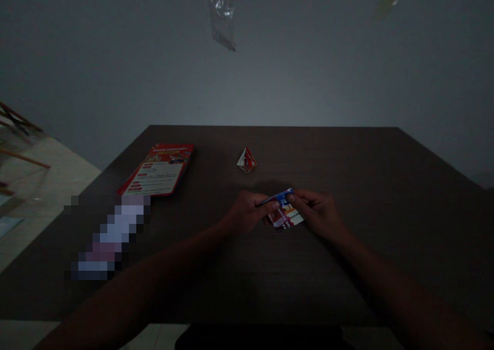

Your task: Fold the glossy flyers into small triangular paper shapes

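Note:
Between my two hands is a small folded piece of printed paper (286, 216), coloured blue, white, orange and purple, held just above the dark table. My left hand (249, 211) pinches its left side, thumb on top. On the other side, my right hand (318, 211) grips the upper right edge, its thumb pressed on the blue part. The fingers beneath the paper are partly hidden. Beyond my hands, a small red and white folded paper shape (246, 160) sits on the table, apart from both.
A stack of red and white printed leaflets (158, 172) lies at the left of the dark table (347, 159). Nearer me is a blurred-out, pixelated item (116, 237). A pale wall (309, 72) with a clear plastic piece (223, 18) rises behind. Wooden furniture legs (25, 157) show at far left.

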The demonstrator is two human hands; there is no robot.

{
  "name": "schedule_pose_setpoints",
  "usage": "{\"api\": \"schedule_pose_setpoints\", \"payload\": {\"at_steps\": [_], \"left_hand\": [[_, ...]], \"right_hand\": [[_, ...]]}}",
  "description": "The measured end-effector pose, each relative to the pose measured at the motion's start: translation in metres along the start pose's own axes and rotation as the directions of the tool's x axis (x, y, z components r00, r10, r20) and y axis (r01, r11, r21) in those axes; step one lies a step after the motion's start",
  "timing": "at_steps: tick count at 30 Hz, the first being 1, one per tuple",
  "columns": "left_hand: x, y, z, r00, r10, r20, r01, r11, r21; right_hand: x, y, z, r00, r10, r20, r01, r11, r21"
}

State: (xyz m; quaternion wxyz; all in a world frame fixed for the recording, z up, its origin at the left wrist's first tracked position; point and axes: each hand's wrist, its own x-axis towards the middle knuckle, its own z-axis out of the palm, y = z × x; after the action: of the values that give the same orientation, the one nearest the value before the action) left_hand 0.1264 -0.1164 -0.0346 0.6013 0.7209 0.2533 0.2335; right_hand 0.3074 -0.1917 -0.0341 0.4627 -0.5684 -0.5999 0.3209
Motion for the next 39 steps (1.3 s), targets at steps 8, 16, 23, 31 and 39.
{"api": "schedule_pose_setpoints", "payload": {"at_steps": [8, 16, 23, 31, 39], "left_hand": [[0.0, 0.0, -0.001, 1.0, -0.018, -0.018, 0.018, 1.0, 0.025], [-0.002, 0.001, 0.0, 1.0, -0.014, 0.02, 0.011, 0.991, 0.133], [-0.001, -0.001, 0.0, 0.999, -0.028, 0.045, 0.026, 0.999, 0.046], [0.0, 0.001, -0.001, 0.987, -0.001, -0.159, 0.005, 1.0, 0.026], [0.004, -0.006, 0.0, 0.955, -0.076, -0.286, 0.019, 0.98, -0.197]], "right_hand": [[0.002, 0.002, -0.003, 0.993, 0.106, 0.061, -0.113, 0.983, 0.143], [0.004, -0.001, 0.002, 0.999, -0.041, -0.002, 0.04, 0.992, -0.123], [0.004, -0.005, 0.003, 0.993, -0.11, -0.028, 0.105, 0.984, -0.143], [0.002, 0.007, 0.003, 0.999, 0.04, -0.013, -0.037, 0.989, 0.142], [0.005, -0.001, 0.007, 0.981, 0.181, 0.076, -0.194, 0.953, 0.233]]}}
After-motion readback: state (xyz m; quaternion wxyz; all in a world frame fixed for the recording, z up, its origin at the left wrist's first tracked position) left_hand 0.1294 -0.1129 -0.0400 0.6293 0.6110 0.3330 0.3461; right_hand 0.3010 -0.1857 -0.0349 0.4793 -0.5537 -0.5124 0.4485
